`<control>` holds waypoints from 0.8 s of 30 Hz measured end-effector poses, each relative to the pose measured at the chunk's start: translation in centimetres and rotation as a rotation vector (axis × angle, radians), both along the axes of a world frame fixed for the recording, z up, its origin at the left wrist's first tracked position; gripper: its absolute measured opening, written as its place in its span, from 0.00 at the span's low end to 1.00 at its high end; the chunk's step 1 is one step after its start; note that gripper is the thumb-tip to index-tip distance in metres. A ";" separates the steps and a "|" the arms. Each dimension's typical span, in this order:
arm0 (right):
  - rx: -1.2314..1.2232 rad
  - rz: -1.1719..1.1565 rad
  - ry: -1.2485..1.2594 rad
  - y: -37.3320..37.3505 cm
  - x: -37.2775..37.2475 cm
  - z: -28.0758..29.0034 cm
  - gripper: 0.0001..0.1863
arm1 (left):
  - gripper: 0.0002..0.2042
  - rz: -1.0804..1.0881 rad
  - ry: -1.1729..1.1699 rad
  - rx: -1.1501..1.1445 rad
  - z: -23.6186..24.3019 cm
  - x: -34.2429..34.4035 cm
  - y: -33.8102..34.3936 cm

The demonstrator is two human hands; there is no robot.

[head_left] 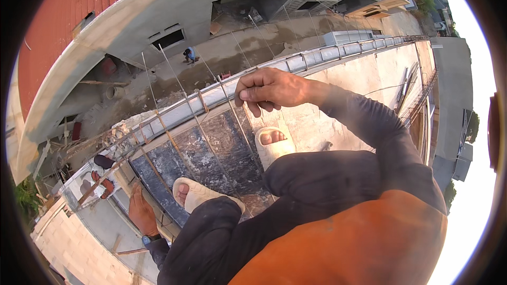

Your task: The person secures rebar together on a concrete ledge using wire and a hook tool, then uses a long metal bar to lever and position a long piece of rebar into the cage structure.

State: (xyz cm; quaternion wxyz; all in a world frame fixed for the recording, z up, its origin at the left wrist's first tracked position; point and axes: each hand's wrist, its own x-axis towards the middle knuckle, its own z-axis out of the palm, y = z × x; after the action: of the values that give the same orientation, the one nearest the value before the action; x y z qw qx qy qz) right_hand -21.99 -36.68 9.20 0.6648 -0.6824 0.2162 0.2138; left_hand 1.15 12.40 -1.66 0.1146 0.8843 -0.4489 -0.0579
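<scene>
Scuffed dark panel (196, 150) underfoot, thin steel rods (228, 97) crossing its far edge, grey building (158, 5) beyond. Right hand (269, 87) half-curled beside one rod, can't tell if gripping; left hand (142, 212) stretched out by the panel's left edge.

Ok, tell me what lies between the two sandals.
In the head view, the dark, white-smeared panel lies between the left sandal and the right sandal, with thin steel rods crossing it.

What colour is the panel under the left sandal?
The panel is blackish-grey with whitish smears; best seen in head view.
</scene>
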 end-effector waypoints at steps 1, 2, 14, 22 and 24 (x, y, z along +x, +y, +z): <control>-0.401 -0.014 -0.073 -0.4 0.2 -1.0 0.15 | 0.11 -0.035 0.010 -0.030 0.2 -0.2 -0.4; -0.646 0.016 -0.038 -0.7 0.3 -0.8 0.14 | 0.11 -0.019 0.013 -0.075 0.4 -0.3 -0.8; 0.482 0.360 0.059 1.7 -1.5 0.7 0.18 | 0.10 0.235 -0.032 -0.069 0.9 2.3 1.5; -0.851 0.205 0.035 -0.6 -0.3 -2.7 0.15 | 0.13 0.058 -0.257 -0.221 5.1 3.0 -1.1; -0.447 0.552 0.176 1.4 -1.3 -3.6 0.15 | 0.12 0.084 -0.303 -0.185 5.9 4.4 -0.6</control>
State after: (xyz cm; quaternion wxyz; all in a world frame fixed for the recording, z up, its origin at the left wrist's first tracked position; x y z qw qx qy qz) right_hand -23.28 -35.31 5.58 0.3953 -0.8225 0.1216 0.3904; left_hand 5.50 11.78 4.20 0.1287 0.8866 -0.4271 0.1222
